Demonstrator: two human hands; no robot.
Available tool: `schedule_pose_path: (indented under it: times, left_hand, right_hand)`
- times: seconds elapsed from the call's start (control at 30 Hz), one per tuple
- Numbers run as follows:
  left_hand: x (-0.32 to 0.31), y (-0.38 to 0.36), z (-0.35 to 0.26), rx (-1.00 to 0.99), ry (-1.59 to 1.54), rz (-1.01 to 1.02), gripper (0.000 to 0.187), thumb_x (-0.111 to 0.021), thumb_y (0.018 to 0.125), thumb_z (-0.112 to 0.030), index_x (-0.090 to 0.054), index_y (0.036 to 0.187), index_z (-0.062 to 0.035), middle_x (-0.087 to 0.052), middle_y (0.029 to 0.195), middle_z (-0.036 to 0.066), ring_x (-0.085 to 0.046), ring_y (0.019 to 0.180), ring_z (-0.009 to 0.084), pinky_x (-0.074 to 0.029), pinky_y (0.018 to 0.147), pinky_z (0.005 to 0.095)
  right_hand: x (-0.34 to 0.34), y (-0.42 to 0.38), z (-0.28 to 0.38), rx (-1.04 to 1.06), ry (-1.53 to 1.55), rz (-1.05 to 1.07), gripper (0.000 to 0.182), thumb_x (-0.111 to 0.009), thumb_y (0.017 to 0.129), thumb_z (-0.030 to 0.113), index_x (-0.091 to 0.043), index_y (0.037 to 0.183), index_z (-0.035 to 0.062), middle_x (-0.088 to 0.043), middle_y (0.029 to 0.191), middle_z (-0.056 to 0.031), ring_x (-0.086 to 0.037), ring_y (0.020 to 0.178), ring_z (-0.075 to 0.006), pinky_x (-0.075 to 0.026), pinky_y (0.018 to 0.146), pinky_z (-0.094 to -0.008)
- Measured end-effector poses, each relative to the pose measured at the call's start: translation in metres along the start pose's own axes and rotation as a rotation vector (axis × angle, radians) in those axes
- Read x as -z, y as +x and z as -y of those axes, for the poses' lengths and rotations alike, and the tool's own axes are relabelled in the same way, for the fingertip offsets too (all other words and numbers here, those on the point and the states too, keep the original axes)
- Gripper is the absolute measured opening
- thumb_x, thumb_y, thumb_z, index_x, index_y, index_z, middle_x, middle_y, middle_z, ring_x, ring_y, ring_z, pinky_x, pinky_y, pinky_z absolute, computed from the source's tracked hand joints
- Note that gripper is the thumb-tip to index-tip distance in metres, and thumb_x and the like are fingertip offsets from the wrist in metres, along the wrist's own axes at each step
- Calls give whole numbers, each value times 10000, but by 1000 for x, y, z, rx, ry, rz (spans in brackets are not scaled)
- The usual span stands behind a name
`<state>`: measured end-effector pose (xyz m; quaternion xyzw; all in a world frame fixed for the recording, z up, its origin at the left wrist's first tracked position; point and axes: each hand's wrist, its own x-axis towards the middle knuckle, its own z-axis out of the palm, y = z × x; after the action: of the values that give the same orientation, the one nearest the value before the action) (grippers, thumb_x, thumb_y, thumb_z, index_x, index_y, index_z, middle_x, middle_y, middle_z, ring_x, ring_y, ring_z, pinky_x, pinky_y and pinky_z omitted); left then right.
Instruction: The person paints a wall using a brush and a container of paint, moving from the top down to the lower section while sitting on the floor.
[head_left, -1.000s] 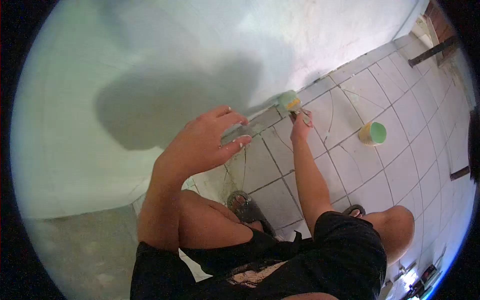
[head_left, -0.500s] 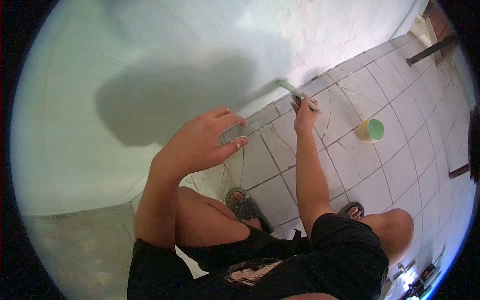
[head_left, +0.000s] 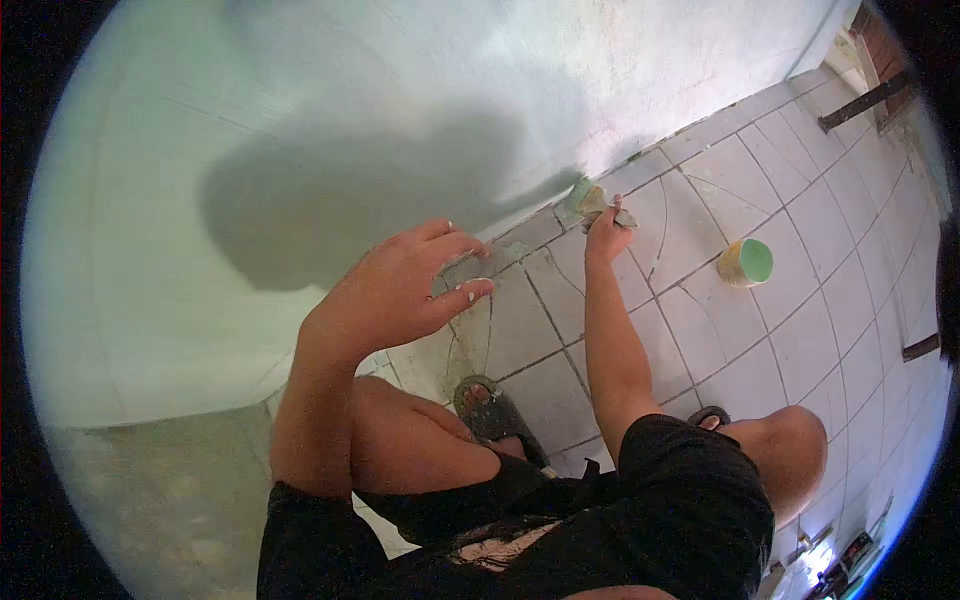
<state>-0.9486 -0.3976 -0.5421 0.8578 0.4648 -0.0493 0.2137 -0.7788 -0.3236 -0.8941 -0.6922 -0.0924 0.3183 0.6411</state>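
My right hand [head_left: 609,236] grips a paint brush [head_left: 590,196] by its handle. The brush's wide head, coated pale green, is at the bottom edge of the wall [head_left: 400,90], where wall and floor meet. My left hand [head_left: 405,285] hangs in front of the wall with thumb and fingers apart, holding nothing, and has pale paint specks on its fingertips. To the right of my right hand, a small round container [head_left: 746,262] with green paint inside stands on the tiles.
Cracked white floor tiles [head_left: 700,330] spread to the right. Dark legs of some furniture [head_left: 865,102] stand at the upper right. My sandalled feet rest on the floor below my hands. A bare grey surface [head_left: 170,490] lies at the lower left.
My right hand has shifted slightly down and turned the brush, so its broad face now shows instead of its thin edge. My left hand has barely moved.
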Motion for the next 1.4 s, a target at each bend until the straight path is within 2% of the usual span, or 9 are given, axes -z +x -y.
schedule_pose_path:
  times: [0.1, 0.33, 0.4, 0.53, 0.63, 0.7, 0.9, 1.03, 1.4]
  left_hand:
    - [1, 0, 0, 29, -5, 20, 322, -627, 804, -299, -563, 1012, -63, -560, 1009, 127, -567, 914, 285, -463, 796, 373]
    - [0, 1, 3, 6, -29, 33, 328, -627, 804, -302, -562, 1010, -55, -560, 1021, 138, -560, 932, 305, -454, 807, 375]
    - [-1, -1, 6, -4, -31, 18, 329, -626, 805, -304, -561, 1009, -54, -558, 1023, 142, -557, 937, 311, -451, 813, 377]
    - [3, -4, 3, 22, -55, 33, 326, -624, 807, -304, -560, 1005, -54, -558, 1028, 150, -547, 957, 326, -443, 829, 386]
    - [2, -9, 2, 1, 17, -5, 330, -624, 806, -301, -561, 1013, -52, -560, 1027, 155, -541, 974, 332, -438, 840, 387]
    - [5, -10, 2, -11, -4, -3, 333, -624, 805, -301, -561, 1015, -51, -561, 1031, 156, -540, 981, 333, -435, 848, 387]
    - [7, -9, 3, 5, -37, -9, 340, -629, 801, -301, -562, 1019, -49, -561, 1037, 154, -539, 986, 335, -429, 863, 384]
    - [8, -6, 5, -23, 4, -32, 341, -580, 822, -307, -575, 1023, -32, -556, 990, 151, -566, 885, 326, -459, 778, 390]
    - [9, -7, -1, 25, 0, -34, 362, -583, 824, -350, -570, 1034, -55, -563, 1008, 145, -560, 916, 305, -448, 811, 384]
  right_hand:
    - [-16, 10, -45, 67, 202, -3, 282, -494, 881, 213, -588, 832, -49, -584, 645, -80, -577, 571, -172, -479, 497, -304]
    - [-14, -3, -39, 87, 198, 154, 260, -469, 870, 178, -600, 933, -37, -610, 689, -76, -607, 610, -196, -497, 517, -305]
    - [-12, 0, -35, 382, -147, 119, 271, -487, 868, 193, -597, 969, -33, -612, 691, -77, -612, 626, -182, -495, 528, -292]
    - [-28, 8, -42, 424, -199, 90, 274, -520, 856, 185, -589, 994, -41, -612, 702, -83, -616, 647, -174, -511, 579, -282]
    - [-40, 2, -26, 161, 78, 153, 267, -517, 861, 148, -571, 1036, -46, -617, 799, -115, -626, 699, -185, -532, 638, -283]
    - [-31, -29, 45, -74, 570, 252, 282, -478, 874, 106, -521, 1106, -47, -592, 954, -161, -629, 782, -215, -543, 694, -301]
    - [-6, -45, 101, 3, 954, 432, 343, -461, 904, 120, -419, 1214, -22, -548, 1086, -151, -605, 921, -250, -528, 783, -335]
    - [-12, -32, 40, -30, 820, 409, 350, -483, 904, 129, -419, 1219, -9, -550, 1097, -137, -599, 941, -252, -527, 787, -337]
    - [0, 22, -57, -107, 422, 302, 308, -506, 872, 64, -478, 1168, -18, -577, 1028, -149, -616, 878, -234, -538, 723, -317]
